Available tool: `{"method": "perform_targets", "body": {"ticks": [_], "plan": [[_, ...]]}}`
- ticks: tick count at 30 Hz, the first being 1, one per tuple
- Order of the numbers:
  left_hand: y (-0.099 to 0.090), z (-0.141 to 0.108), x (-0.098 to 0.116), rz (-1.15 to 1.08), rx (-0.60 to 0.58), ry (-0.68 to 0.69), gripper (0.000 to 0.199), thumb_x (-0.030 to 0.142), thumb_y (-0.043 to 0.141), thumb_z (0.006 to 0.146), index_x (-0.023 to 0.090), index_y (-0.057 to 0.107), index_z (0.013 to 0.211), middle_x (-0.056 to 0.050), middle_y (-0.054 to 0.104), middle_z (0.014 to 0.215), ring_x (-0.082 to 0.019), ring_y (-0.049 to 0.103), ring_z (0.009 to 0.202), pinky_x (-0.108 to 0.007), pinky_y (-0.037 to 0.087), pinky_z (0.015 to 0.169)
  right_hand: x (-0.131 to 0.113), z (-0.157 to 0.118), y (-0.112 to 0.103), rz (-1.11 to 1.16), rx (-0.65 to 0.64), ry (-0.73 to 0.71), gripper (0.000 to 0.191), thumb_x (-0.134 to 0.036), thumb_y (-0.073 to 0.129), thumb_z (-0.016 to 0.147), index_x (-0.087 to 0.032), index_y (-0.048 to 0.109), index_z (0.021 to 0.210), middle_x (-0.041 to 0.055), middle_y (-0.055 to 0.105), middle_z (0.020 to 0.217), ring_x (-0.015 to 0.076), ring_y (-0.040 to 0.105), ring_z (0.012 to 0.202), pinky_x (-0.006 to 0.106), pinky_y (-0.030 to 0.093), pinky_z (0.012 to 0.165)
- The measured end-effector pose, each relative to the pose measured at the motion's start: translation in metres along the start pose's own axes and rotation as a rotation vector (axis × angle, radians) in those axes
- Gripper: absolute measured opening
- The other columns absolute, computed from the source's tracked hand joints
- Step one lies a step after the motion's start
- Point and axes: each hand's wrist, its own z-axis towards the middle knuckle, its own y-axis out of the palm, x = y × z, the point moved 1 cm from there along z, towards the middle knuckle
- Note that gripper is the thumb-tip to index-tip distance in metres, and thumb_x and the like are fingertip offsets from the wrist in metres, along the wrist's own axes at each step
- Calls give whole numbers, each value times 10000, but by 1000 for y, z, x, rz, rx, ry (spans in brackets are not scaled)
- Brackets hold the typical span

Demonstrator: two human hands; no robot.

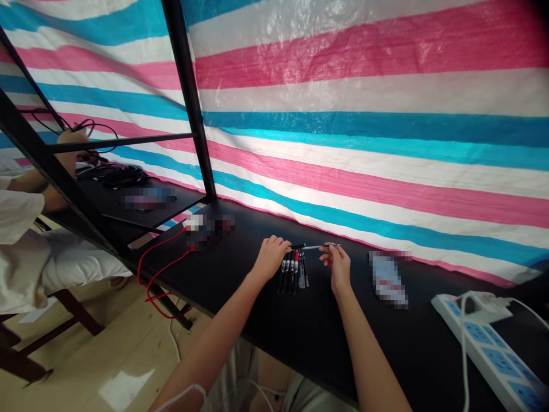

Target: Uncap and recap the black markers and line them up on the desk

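Observation:
Above the black table, my left hand has its fingers closed on the dark end of a pen. A thin, pale refill runs from that end toward my right hand, whose thumb and fingertips pinch its far end. Just below, between my hands, several pens with dark barrels lie side by side, one with a red part near its top. Several thin refills lie along their right side.
Blurred items and red cables are at the table's left, beside a black metal frame. A blurred packet and white power strip lie right. Beyond the frame, a person's hands hold black cable. Striped sheeting hangs behind.

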Motion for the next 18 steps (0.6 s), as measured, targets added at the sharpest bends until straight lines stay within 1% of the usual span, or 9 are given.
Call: {"method": "perform_targets", "body": {"ticks": [5,10,13,14,15,18], "plan": [[-1,0,-2,0,4,-7,258,321,316,906,232,542,993,-27,557,912,-162,426,906,-289,280,764,0,1,-2,12,55,-38,290,-384,554,680,-138,564,836,57,639,727,90,529,477,184,320,402],[1,0,-2,-1,39,26,226,316,352,897,226,549,964,-18,558,877,-156,430,875,-289,283,749,0,2,-3,-7,48,-19,307,-409,548,681,-144,572,835,59,650,750,92,532,471,188,317,401],[1,-1,-2,-2,60,59,219,318,364,893,222,557,936,-16,556,846,-157,430,858,-292,283,742,-1,0,-1,-69,60,-53,311,-428,529,699,-149,566,832,54,644,735,95,527,461,193,310,397],[1,-1,-1,-3,62,72,221,317,362,894,222,558,930,-16,556,839,-157,430,854,-292,284,742,-1,0,0,-117,38,-68,321,-438,520,706,-152,570,841,54,643,741,99,528,464,196,306,396],[1,-1,-1,-5,63,83,224,317,359,895,223,559,930,-15,556,835,-157,430,852,-292,284,743,-1,-1,2,-181,-11,-80,335,-451,510,715,-155,578,859,54,643,762,102,528,469,201,300,397],[0,-1,0,-4,78,71,231,312,350,897,228,559,948,-18,560,849,-158,432,855,-295,284,748,-2,-5,8,-423,-236,-99,378,-484,472,745,-178,603,924,41,637,832,98,511,473,222,302,427]]}}
